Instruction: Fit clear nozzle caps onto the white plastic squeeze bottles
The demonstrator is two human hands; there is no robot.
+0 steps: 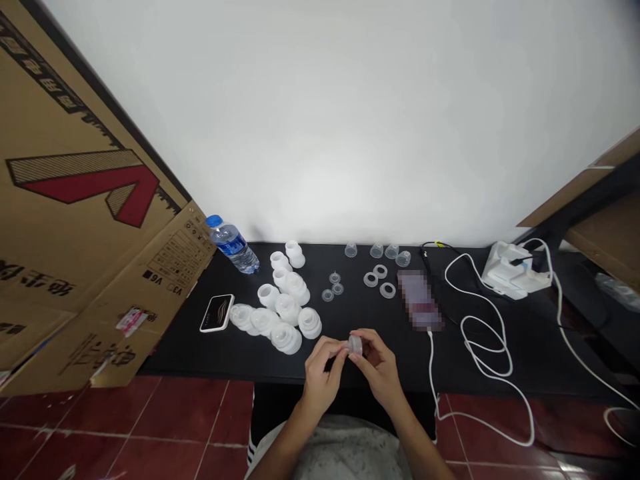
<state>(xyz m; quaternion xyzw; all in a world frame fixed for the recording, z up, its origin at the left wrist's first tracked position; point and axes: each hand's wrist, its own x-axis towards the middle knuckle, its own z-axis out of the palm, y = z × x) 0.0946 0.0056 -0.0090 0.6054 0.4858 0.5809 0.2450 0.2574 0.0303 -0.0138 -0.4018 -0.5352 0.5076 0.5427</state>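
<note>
A clear part [355,345] is held between the two hands, close to the near edge of the table [200,353], about its middle. By the right hand [379,365] it is gripped with thumb and fingers; by the fingertips of the left hand [323,370] its left side is pinched. Beyond the hands, three discs [338,289] and three rings [387,296] are laid. At the far edge, four cups [392,251] are placed. Toward the left edge, white parts [288,309] are gathered.
</note>
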